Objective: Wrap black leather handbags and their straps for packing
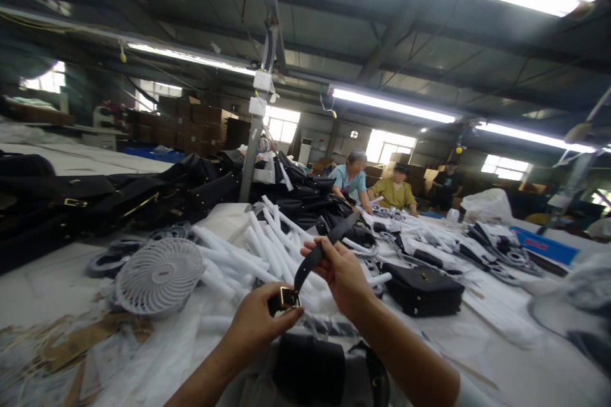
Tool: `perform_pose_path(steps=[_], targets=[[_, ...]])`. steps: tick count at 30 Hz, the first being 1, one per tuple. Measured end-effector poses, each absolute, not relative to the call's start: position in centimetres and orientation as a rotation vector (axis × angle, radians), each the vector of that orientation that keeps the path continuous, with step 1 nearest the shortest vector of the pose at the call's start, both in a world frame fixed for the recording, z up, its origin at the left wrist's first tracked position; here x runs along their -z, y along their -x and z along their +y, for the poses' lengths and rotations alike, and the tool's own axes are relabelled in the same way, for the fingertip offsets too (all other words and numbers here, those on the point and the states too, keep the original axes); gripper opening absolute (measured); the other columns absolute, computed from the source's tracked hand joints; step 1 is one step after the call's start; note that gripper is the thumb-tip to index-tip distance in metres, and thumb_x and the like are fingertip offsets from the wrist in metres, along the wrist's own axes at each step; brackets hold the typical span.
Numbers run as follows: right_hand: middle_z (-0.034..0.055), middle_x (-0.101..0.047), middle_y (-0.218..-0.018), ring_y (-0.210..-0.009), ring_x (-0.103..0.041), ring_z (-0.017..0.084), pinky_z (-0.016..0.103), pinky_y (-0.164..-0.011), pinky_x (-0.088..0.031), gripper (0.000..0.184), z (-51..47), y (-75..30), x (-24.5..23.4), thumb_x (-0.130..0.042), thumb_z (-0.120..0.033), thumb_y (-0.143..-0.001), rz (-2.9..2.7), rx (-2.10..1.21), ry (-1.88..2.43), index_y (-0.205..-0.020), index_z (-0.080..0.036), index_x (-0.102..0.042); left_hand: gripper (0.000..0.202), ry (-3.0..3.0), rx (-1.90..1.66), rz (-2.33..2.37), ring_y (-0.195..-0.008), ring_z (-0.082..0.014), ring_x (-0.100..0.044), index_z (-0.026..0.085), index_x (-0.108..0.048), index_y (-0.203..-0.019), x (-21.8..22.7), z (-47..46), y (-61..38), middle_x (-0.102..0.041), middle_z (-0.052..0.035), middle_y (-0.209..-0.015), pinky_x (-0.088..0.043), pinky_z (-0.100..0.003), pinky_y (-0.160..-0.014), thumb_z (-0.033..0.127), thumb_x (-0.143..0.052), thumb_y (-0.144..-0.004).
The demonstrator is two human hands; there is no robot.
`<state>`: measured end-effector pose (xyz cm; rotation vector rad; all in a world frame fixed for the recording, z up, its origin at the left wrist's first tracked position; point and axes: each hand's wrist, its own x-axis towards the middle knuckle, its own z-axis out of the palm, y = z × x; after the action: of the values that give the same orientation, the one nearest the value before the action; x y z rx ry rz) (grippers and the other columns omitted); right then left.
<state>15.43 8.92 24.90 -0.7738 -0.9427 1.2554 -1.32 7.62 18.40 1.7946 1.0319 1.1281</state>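
My left hand (pixel 260 318) is closed on the gold buckle (pixel 289 297) of a black strap, thumb below and fingers behind. My right hand (pixel 341 270) pinches the black strap (pixel 310 267) a little above the buckle, and its free end points up and away to the right. Between my hands the strap bends where it meets the buckle. Below them, on the table in front of me, lies a black bag (pixel 309 365), partly cut off by the lower edge. White wrapped rolls (pixel 272 235) are heaped just behind my hands.
A grey round fan (pixel 160 276) stands left of the rolls. Black bags (pixel 119 194) are piled at far left, and another black bag (pixel 422 289) sits at right. Tags and papers (pixel 81 350) lie front left. Two people work across the table; a blue crate (pixel 544 247) is at right.
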Motion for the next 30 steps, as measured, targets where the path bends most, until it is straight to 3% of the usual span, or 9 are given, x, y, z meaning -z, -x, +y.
perform_pose_path(steps=[7,11,18,22,26,28,30], targets=[[0.0098,-0.076,-0.087,-0.079,-0.075,0.024,0.033,-0.07,-0.06,0.041,10.1,-12.0,-27.6,-0.077,-0.048,-0.076,-1.119,-1.196,0.703,-0.09,-0.014,-0.06,0.034,-1.79,-1.008,0.97,-0.084,-0.0253,-0.068,0.014,-0.07,-0.093,-18.1,8.6,1.7,-0.075,-0.0059,-0.087,-0.051,-0.032,-0.076,0.043,-0.071,-0.074],[0.0093,-0.076,-0.083,-0.077,-0.074,0.022,0.033,-0.07,-0.06,0.028,10.5,-12.4,-27.5,-0.076,-0.037,-0.082,-0.946,-1.253,0.612,-0.088,-0.014,-0.061,0.036,-1.833,-0.986,1.017,-0.084,-0.0262,-0.068,0.015,-0.07,-0.097,-18.4,8.4,1.9,-0.075,-0.0058,-0.088,-0.051,-0.032,-0.075,0.04,-0.073,-0.072],[0.0007,-0.071,-0.079,-0.075,-0.071,0.013,0.025,-0.076,-0.061,0.01,10.2,-17.1,-23.2,-0.074,-0.021,-0.084,-0.528,-1.277,0.596,-0.083,-0.017,-0.065,0.016,-1.955,-1.144,1.176,-0.081,-0.0226,-0.067,0.022,-0.068,-0.088,-17.3,7.6,1.4,-0.072,0.0002,-0.083,-0.047,-0.028,-0.073,0.033,-0.07,-0.076],[0.0025,-0.072,-0.09,-0.087,-0.07,0.014,0.023,-0.076,-0.06,0.02,8.1,-18.7,-21.4,-0.082,-0.022,-0.077,-0.605,-1.363,0.671,-0.088,-0.016,-0.066,0.021,-1.967,-1.155,1.198,-0.091,-0.0246,-0.068,0.025,-0.069,-0.098,-17.0,7.7,1.2,-0.074,-0.001,-0.095,-0.047,-0.03,-0.08,0.031,-0.068,-0.078],[0.0037,-0.072,-0.099,-0.091,-0.069,0.014,0.022,-0.07,-0.06,0.031,6.6,-19.2,-21.3,-0.084,-0.03,-0.076,-0.847,-1.37,0.797,-0.099,-0.018,-0.067,0.057,-1.844,-1.095,1.063,-0.11,-0.0286,-0.062,0.025,-0.062,-0.121,-17.0,8.1,2.0,-0.069,-0.0044,-0.119,-0.043,-0.033,-0.095,0.029,-0.079,-0.067],[0.0055,-0.073,-0.1,-0.088,-0.07,0.015,0.022,-0.067,-0.06,0.035,6.5,-19.3,-21.6,-0.083,-0.035,-0.076,-0.933,-1.324,0.831,-0.101,-0.017,-0.067,0.063,-1.771,-1.068,0.947,-0.107,-0.028,-0.062,0.025,-0.058,-0.126,-17.1,8.1,2.6,-0.068,-0.0054,-0.12,-0.044,-0.033,-0.093,0.038,-0.08,-0.068],[0.0081,-0.073,-0.102,-0.087,-0.071,0.017,0.023,-0.067,-0.06,0.039,6.5,-19.2,-22.0,-0.081,-0.04,-0.078,-1.012,-1.279,0.862,-0.104,-0.015,-0.066,0.054,-1.715,-1.062,0.873,-0.09,-0.0234,-0.063,0.023,-0.058,-0.124,-17.2,8.0,3.1,-0.07,-0.0048,-0.105,-0.047,-0.031,-0.081,0.052,-0.068,-0.08]])
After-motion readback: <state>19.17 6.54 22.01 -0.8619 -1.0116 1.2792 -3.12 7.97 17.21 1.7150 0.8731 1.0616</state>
